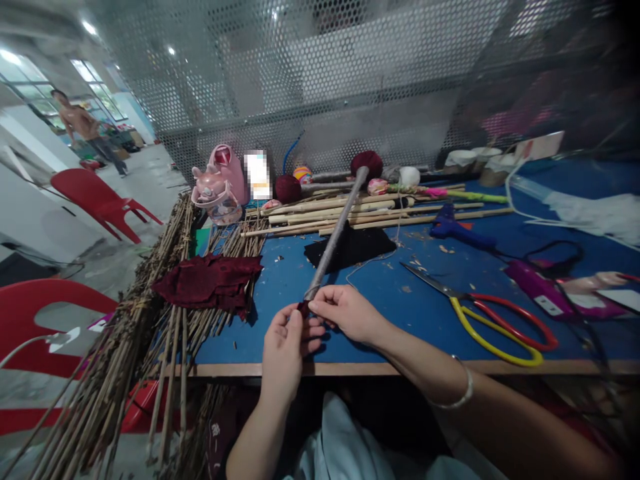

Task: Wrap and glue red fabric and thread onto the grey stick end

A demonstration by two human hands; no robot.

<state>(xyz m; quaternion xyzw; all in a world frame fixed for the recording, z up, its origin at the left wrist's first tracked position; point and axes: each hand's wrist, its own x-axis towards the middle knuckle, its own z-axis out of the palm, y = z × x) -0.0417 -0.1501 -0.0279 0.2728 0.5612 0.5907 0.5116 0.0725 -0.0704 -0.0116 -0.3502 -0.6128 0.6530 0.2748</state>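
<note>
At far left, we note a person (pixel 83 127) standing well apart and a red chair (pixel 100 197). Bundled twigs (pixel 123 327) run down the left of the blue table (pixel 405 307), with folded dark red cloth (pixel 207 283) lying across some of them.

Next, we find the left hand (pixel 285 343) at the near end of a grey stick (pixel 330 250), its thumb closed over a dark red scrap (pixel 303 308) at that end, the other fingers loosely curled. A loose dark red ball (pixel 289 189) sits at the back, beside bare sticks (pixel 315 215).

The grey stick slants away above a black cloth (pixel 377 243), its far end meeting another dark red ball, the larger one (pixel 367 163). The right hand (pixel 355 317) pinches at the near end, thumb against forefinger.

We judge the grey covering and the far-end ball to be done; the near end, with both hands on it, appears unfinished. How firmly the scrap is fixed, we cannot tell.

To the right, scissors (pixel 463 300) lie unheld, blades parted, then a purple glue gun (pixel 543 293), also unheld.
</note>
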